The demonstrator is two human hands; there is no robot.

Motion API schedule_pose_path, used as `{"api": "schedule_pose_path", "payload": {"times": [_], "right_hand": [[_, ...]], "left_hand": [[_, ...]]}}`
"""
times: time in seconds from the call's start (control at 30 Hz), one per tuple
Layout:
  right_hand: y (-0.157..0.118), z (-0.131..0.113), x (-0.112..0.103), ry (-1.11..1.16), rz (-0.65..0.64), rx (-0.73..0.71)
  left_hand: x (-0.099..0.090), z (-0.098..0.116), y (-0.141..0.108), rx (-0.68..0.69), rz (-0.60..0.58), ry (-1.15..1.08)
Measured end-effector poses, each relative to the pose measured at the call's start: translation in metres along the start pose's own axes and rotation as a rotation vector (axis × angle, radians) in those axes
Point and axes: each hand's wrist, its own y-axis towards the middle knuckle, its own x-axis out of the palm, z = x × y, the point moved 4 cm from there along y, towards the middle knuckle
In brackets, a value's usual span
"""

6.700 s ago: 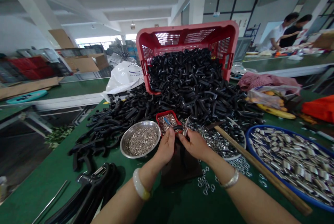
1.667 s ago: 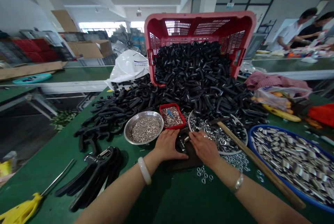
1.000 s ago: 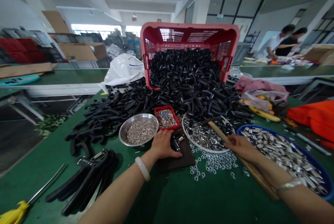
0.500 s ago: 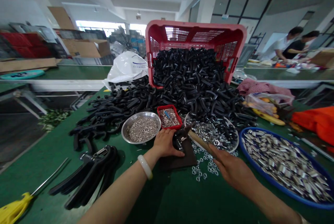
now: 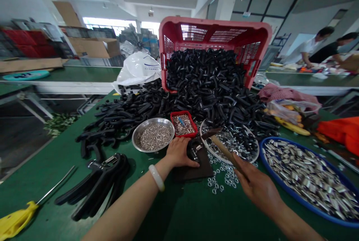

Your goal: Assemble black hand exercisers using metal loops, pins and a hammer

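Observation:
My right hand (image 5: 256, 183) is wrapped round the wooden handle of a hammer (image 5: 224, 149), its dark head raised over the near edge of a white dish. My left hand (image 5: 178, 153) presses a black plastic handle part (image 5: 193, 149) with a metal spring onto a dark, flat block (image 5: 203, 170); the palm hides some of the part. Beyond that hand are a steel bowl (image 5: 134, 142) of small metal pieces and a red tray (image 5: 193, 133) of pins. Loose nuts (image 5: 220, 179) lie right of the block.
A tipped red crate (image 5: 215, 24) spills black handle parts (image 5: 207, 84) across the back. A blue tray (image 5: 262, 158) of metal sleeves stands at right. Assembled black handles (image 5: 103, 181) and a yellow-handled hooked tool (image 5: 21, 216) lie at left. Two people work at the far bench.
The hammer head has lifted away from the black part and moved to the right. My left hand stays on the part. The whole view has shifted slightly.

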Motion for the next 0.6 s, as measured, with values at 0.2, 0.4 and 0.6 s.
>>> {"api": "schedule_pose_path", "payload": {"times": [0.2,0.4,0.6], "right_hand": [[0.010,0.006,0.002,0.062,-0.213,0.085],[-0.002,0.027,0.007,0.494,-0.237,0.443],[-0.014,0.040,0.028,0.902,-0.186,0.781]], "left_hand": [[0.005,0.000,0.000,0.022,0.001,0.012],[-0.019,0.003,-0.016,0.082,0.109,-0.011],[-0.044,-0.015,-0.023,-0.151,-0.083,0.167]]}}
